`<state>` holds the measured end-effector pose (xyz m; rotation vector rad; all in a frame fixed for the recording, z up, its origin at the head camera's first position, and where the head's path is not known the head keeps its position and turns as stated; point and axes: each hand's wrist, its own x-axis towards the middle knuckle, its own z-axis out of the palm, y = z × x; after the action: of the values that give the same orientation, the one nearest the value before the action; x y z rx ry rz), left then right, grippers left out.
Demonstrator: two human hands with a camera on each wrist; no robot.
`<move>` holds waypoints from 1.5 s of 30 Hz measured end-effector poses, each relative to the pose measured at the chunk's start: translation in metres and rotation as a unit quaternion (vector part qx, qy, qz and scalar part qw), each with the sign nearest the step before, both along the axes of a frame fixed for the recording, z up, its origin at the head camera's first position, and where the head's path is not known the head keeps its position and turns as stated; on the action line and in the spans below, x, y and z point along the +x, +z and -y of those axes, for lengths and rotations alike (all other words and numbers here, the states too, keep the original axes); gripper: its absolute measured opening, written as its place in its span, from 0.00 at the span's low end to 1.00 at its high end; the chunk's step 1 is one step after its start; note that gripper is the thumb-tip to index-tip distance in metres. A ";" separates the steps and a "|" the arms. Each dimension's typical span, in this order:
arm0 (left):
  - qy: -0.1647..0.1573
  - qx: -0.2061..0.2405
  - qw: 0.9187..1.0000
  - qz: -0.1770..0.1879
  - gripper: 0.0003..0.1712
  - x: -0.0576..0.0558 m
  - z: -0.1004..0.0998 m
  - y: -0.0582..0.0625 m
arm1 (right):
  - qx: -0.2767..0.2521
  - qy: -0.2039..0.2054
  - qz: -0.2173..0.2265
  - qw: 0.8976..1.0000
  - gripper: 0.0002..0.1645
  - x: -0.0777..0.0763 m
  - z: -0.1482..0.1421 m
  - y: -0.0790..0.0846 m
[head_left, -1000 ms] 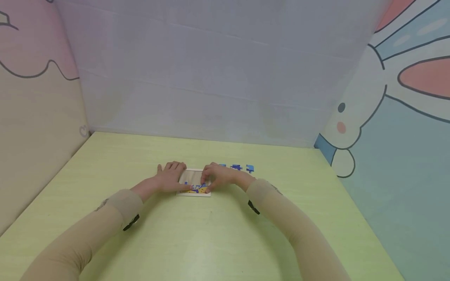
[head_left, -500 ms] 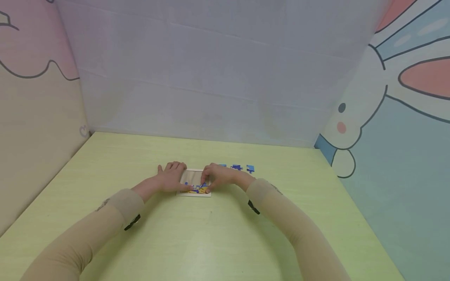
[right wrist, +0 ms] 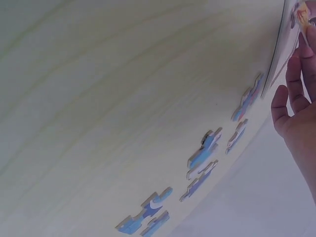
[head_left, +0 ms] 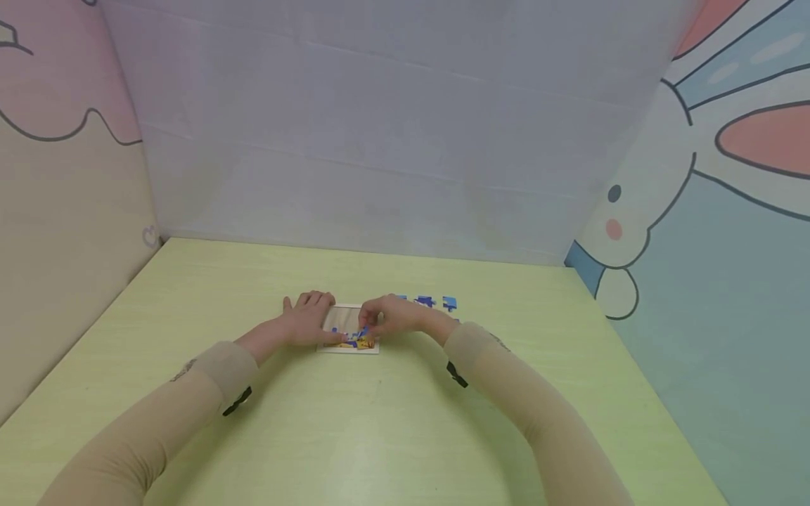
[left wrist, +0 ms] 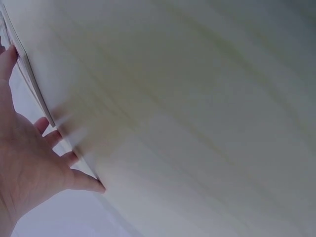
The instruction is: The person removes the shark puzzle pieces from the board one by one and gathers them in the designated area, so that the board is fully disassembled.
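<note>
I take every place here from the frame point(head_left: 350, 351), which lies on the desk point(head_left: 380, 436) between the two hands. The left hand point(head_left: 307, 323) sits along its left side, fingers straight and spread, closed around nothing; its thumb reaches over the frame's near part, and I cannot tell whether it presses on the laid pieces point(head_left: 350, 344) or hangs just above them. The right hand point(head_left: 394, 316) is at the frame's right side, thumb and fingertips clamped on a piece point(right wrist: 302, 14) whose yellow-orange face I catch at the edge of the right wrist view.

The relation I judge matters most: that piece is over the frame's near right part, directly at the right fingertips, with the left thumb's tip just to its left. The right hand is therefore the nearer one. The piece looks tilted to me, not flat; its long axis I cannot read, since the fingers hide too much.

Inside the frame, blue and yellow show in the near part, while the far part is bare. Beyond the frame's right side, past the right hand, loose pieces point(head_left: 449, 303) lie on the desk; from the right wrist I count about six, roughly paired.
</note>
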<state>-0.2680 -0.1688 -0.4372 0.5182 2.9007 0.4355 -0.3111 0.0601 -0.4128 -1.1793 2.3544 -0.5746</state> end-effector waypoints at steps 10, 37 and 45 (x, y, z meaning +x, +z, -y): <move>0.010 -0.006 1.000 0.002 0.51 -0.001 0.004 -0.004 | -0.014 0.000 -0.019 1.000 0.07 0.002 -0.013 0.014; -0.012 -0.021 1.000 -0.019 0.50 0.005 0.002 0.005 | -0.036 -0.071 -0.043 0.996 0.07 0.017 -0.120 0.048; -0.027 -0.031 0.998 -0.042 0.53 0.005 0.002 0.007 | -0.030 -0.078 -0.033 0.996 0.06 0.019 -0.143 0.042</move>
<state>-0.2627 -0.1710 -0.4305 0.6165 2.9608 0.3241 -0.2916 0.2030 -0.3706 -1.0613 2.5166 -0.6714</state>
